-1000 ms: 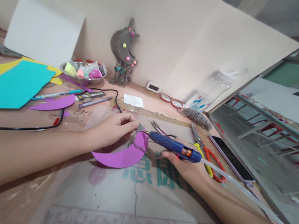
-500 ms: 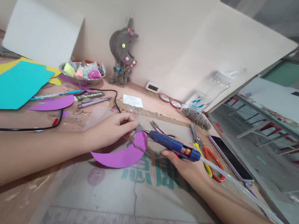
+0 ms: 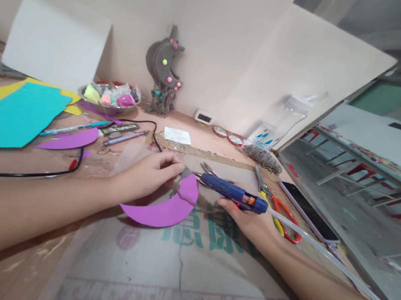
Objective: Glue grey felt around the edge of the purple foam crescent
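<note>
L hand (image 3: 149,175) pinches purple crescent (image 3: 171,211) at its upper end, thumb & fingers closed near the wrapped gray yarn (image 3: 186,172). Crescent's abt mid-tabletop (image 3: 27,259), over plastic sheet (image 3: 120,269) w/ green print. R hand (image 3: 246,217) grips blue glue gun (image 3: 230,190), nozzle pointing L, just beside crescent's wrapped end; can't tell if touching. Scissors (image 3: 287,217) & phone (image 3: 308,211) lie R of gun. Moon ornament (image 3: 162,65) stands upright at back, bowl (image 3: 116,107) to its L.
</note>
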{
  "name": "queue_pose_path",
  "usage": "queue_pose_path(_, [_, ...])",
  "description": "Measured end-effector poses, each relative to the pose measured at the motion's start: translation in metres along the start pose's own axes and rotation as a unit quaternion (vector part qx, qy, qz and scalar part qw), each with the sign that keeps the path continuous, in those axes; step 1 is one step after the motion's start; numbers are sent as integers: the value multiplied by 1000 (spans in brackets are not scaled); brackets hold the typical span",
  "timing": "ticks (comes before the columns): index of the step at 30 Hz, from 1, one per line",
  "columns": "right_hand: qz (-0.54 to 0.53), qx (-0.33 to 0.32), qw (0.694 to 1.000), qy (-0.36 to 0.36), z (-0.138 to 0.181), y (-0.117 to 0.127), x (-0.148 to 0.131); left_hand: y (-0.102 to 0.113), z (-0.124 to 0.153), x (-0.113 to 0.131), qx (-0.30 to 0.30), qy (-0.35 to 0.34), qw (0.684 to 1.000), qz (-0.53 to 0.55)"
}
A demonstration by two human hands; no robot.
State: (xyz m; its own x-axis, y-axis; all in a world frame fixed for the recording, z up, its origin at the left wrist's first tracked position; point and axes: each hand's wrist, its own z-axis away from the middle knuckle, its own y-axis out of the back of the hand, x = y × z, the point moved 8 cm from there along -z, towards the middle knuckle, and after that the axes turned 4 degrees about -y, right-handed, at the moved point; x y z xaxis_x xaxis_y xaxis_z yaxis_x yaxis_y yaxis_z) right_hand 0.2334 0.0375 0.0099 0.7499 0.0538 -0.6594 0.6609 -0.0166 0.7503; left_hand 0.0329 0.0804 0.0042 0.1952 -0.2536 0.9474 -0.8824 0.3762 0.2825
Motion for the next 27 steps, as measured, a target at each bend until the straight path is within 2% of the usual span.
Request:
queue_pose_path(4, [-6,-3,1000,-2,-2,0,0,1,1,3,-1,-12,1000,-21])
queue_pose_path(8, [-9,21,999,26,-5,15,-9,0,0,4,1,-24,1000,-10])
queue_pose_path(13, [-24,40,994,98,-5,39,-31,-1,1,2,-5,-20,1000,-4])
queue_pose_path(18, [13,38,993,114,-15,48,-56,-3,2,3,-7,-23,1000,-6])
queue_pose_path(21, [27,16,991,129,-42,45,-67,-3,1,1,-1,-24,1000,9])
queue_pose_path(24, [55,6,990,128,-89,38,-62,-4,0,-1,-7,-22,1000,19])
queue_pose_path(26, [90,8,993,76,-125,30,-48,-4,0,-2,-10,-20,1000,18])
queue_pose_path(27, [110,31,993,40,-141,28,-39,-4,0,-2,-9,-18,1000,18])
